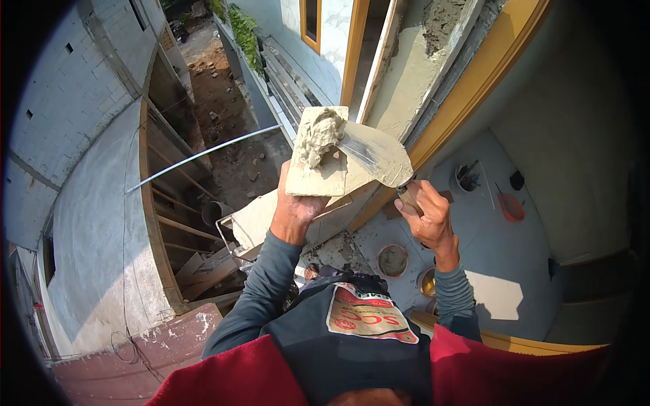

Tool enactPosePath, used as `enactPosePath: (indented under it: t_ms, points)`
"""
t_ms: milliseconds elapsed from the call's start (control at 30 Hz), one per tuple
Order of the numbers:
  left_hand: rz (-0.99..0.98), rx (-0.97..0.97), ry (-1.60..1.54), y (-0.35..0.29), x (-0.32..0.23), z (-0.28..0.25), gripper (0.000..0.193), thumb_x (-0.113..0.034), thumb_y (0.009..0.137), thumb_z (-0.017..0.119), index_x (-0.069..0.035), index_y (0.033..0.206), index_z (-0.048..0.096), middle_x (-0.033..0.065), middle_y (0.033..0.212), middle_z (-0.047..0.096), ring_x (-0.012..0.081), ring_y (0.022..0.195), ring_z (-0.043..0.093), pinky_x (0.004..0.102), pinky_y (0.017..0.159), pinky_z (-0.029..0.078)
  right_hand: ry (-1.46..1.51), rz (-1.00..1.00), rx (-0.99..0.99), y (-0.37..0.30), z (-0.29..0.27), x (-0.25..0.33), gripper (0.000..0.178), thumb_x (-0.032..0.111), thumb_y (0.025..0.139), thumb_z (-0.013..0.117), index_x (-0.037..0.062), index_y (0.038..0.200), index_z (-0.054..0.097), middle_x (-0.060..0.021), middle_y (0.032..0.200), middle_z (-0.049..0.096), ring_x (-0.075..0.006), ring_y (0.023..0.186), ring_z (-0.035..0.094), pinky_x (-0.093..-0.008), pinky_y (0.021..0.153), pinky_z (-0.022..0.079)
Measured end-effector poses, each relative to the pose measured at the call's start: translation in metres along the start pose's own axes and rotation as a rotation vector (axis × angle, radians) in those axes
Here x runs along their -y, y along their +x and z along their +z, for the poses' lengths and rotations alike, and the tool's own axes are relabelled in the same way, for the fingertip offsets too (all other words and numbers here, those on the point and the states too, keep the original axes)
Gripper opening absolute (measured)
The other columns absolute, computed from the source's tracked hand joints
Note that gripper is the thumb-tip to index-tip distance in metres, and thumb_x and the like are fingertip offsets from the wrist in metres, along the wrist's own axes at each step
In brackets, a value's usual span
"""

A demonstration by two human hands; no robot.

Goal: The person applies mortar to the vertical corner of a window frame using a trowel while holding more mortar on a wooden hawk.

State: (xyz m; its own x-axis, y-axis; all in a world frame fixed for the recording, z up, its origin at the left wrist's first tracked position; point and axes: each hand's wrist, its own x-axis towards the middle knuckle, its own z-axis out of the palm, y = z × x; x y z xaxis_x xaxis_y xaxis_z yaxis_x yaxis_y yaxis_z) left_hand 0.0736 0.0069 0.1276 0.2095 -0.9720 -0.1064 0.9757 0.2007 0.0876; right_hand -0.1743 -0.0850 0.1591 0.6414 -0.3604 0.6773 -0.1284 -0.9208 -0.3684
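My left hand (pixel 296 211) is closed around the underside of a small mortar-caked hawk (pixel 313 184), held up in front of me. On the hawk sits a lump of grey-beige wet mortar (pixel 321 139). In my right hand (pixel 430 215) is a trowel, gripped by its short handle (pixel 408 197). The rounded trowel blade (pixel 380 157) is smeared with mortar and reaches left to the hawk's right edge, beside the lump. Whether the blade touches the hawk, I cannot tell. Past the blade runs a mortar-coated strip of wall (pixel 403 95), with a rougher dark patch at its far end.
An orange-brown wooden frame (pixel 484 71) borders the strip on the right. Down on the pale floor stand a bucket of mortar (pixel 393 260), a bucket with tools (pixel 467 177) and an orange basin (pixel 511 207). At left, a deep gap drops to bare soil (pixel 217 101), crossed by a thin pipe (pixel 203 154).
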Motion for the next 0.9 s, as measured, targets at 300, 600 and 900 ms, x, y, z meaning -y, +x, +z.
enactPosePath:
  t_ms: [300, 600, 900]
  points:
    - [-0.095, 0.126, -0.078, 0.006, -0.005, -0.007, 0.047, -0.033, 0.095, 0.043, -0.006, 0.131, 0.057, 0.0179, 0.123, 0.064, 0.0373, 0.102, 0.065, 0.0473, 0.081, 0.054, -0.056, 0.034, -0.02, 0.006, 0.001, 0.008, 0.024, 0.002, 0.076, 0.077, -0.0116, 0.09, 0.063, -0.0209, 0.081, 0.058, -0.0342, 0.062, 0.058, -0.0383, 0.054, 0.047]
    - [-0.112, 0.104, -0.066, 0.007, -0.006, -0.014, 0.051, -0.037, 0.094, 0.043, -0.006, 0.132, 0.055, 0.0172, 0.123, 0.064, 0.0385, 0.102, 0.064, 0.0481, 0.078, 0.054, -0.137, 0.132, 0.006, 0.007, -0.001, 0.014, 0.026, 0.003, 0.079, 0.075, -0.0098, 0.099, 0.065, -0.0199, 0.085, 0.06, -0.035, 0.07, 0.063, -0.0372, 0.06, 0.051]
    - [-0.095, 0.11, -0.024, 0.005, -0.002, -0.019, 0.052, -0.033, 0.096, 0.042, 0.0, 0.135, 0.05, 0.023, 0.123, 0.062, 0.038, 0.099, 0.067, 0.0486, 0.079, 0.057, -0.169, 0.105, -0.118, 0.011, 0.004, 0.008, 0.018, 0.0, 0.079, 0.075, -0.0087, 0.088, 0.063, -0.0176, 0.082, 0.059, -0.0314, 0.066, 0.058, -0.0365, 0.059, 0.047]
